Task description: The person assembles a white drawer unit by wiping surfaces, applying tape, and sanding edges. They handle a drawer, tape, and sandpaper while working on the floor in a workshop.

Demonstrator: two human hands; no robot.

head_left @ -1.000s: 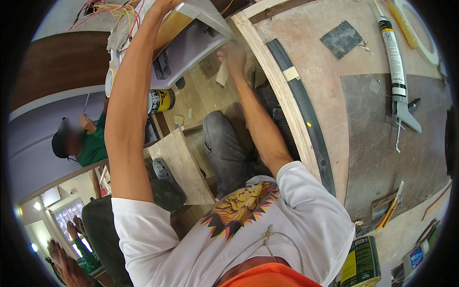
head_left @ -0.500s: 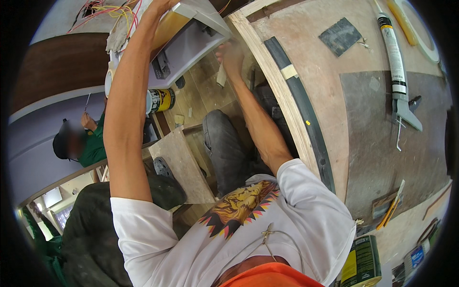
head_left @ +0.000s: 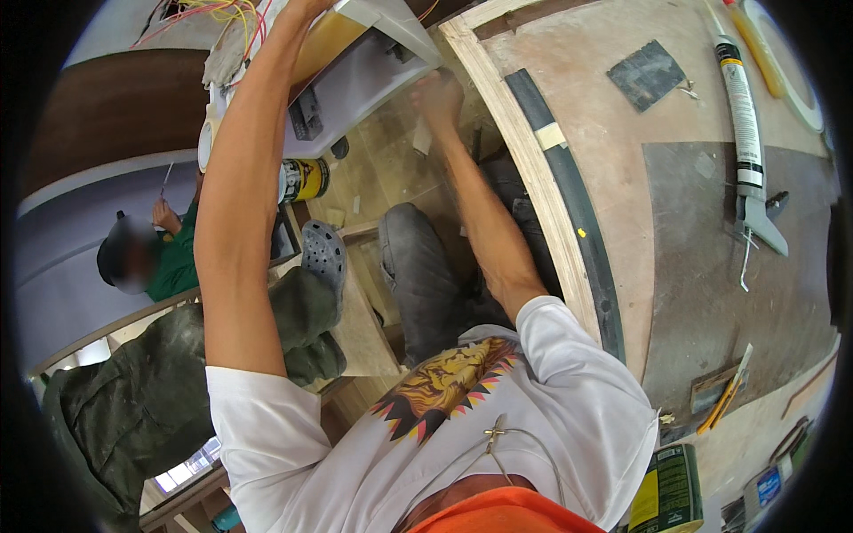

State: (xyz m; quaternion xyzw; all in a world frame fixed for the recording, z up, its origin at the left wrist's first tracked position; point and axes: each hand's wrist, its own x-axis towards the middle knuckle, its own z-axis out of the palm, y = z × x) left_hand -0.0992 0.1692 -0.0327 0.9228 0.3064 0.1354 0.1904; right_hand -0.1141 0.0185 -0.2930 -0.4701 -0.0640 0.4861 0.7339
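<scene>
Overhead, a pale grey panel point(head_left: 355, 84) sits at arm's reach, just beside the plywood table point(head_left: 604, 160) edge. Left hand point(head_left: 306, 7) presses its top end, grip hidden at the frame's rim. Right hand point(head_left: 440, 93) curls closed against its lower corner.

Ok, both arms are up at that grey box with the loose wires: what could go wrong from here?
1. The wires hang loose beside the left hand, so they could snag.
2. The grey box is tilted and could slip from under the right hand.
3. The can sits right below it.
</scene>
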